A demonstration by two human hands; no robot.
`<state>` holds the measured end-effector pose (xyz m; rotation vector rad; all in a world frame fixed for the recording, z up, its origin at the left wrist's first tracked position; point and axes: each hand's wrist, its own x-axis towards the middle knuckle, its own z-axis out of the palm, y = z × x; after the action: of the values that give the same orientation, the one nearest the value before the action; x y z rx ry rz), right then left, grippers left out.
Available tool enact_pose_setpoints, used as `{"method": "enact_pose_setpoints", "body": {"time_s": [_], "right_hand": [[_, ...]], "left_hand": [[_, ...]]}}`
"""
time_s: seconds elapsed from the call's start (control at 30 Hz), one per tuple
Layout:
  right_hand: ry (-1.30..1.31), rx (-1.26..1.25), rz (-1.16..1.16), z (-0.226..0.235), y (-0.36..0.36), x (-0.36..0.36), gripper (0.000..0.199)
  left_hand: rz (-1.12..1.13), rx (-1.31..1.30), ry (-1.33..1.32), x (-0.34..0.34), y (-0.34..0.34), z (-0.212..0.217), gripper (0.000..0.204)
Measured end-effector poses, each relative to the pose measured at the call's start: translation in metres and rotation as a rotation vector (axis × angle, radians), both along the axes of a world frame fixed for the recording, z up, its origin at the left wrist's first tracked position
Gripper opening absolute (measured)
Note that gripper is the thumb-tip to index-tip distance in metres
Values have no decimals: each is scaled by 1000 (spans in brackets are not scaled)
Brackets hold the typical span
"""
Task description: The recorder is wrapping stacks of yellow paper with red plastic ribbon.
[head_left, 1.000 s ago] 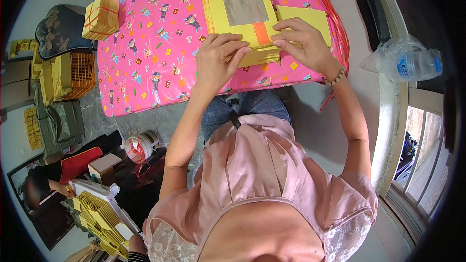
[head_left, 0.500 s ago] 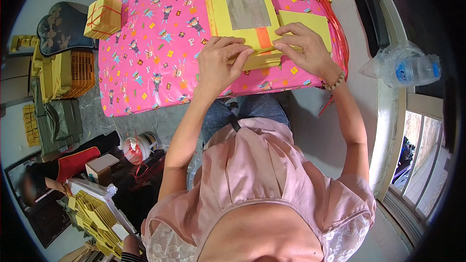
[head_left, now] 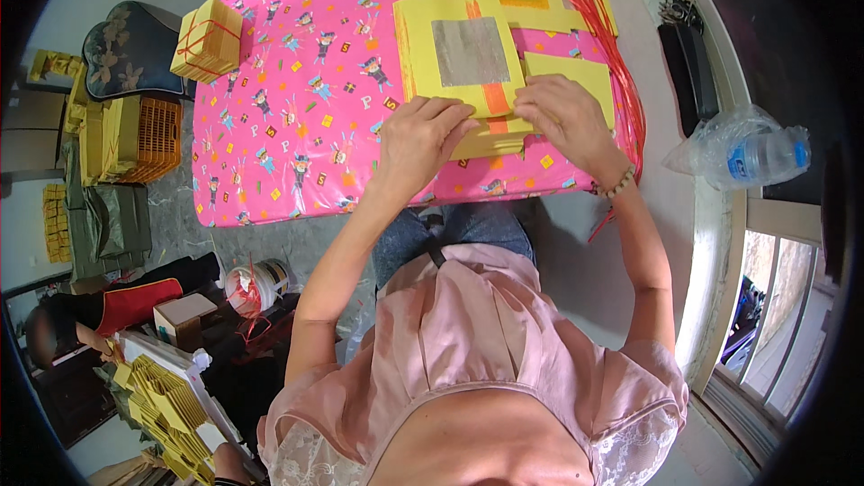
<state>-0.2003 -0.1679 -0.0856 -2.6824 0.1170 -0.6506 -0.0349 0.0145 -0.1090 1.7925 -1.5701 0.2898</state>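
Note:
A yellow joss paper sheet (head_left: pixel 421 45) with a silver-grey square and an orange stripe lies on the pink table near its front edge. More yellow sheets (head_left: pixel 490 146) are stacked below it, their near edges showing. My left hand (head_left: pixel 421 142) is closed at the sheet's near left corner, thumb against bent fingers. At the near right corner my right hand (head_left: pixel 569 124), bent at the fingers, is closed on the same edge. Fingers partly hide what each hand grips. Beside my right hand lies another stack of yellow paper (head_left: pixel 585 81).
Red strings (head_left: pixel 621 81) hang over the table's right side. A tied yellow paper bundle (head_left: pixel 207 40) stands at the left of the pink table cover (head_left: pixel 297 126). A plastic bottle (head_left: pixel 765 157) lies at right. Lower left, another person's hand (head_left: pixel 106 346) is near yellow paper stacks (head_left: pixel 166 405).
The view has shifted, so the table sits lower in the picture. My right fingers have curled in from a more spread position. Both hands stay at the sheet's near edge.

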Motion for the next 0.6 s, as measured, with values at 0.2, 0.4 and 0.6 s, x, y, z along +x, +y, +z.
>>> {"method": "enact_pose_setpoints", "body": {"time_s": [0.2,0.4,0.6], "right_hand": [[-110,-80,16,4,15,12,26],[-27,80,81,15,-8,37,21],[-66,260,43,25,-43,80,18]], "left_hand": [[-3,179,-4,9,-4,12,16],[10,251,69,14,-12,32,24],[79,-128,-218,12,-18,25,44]]}}
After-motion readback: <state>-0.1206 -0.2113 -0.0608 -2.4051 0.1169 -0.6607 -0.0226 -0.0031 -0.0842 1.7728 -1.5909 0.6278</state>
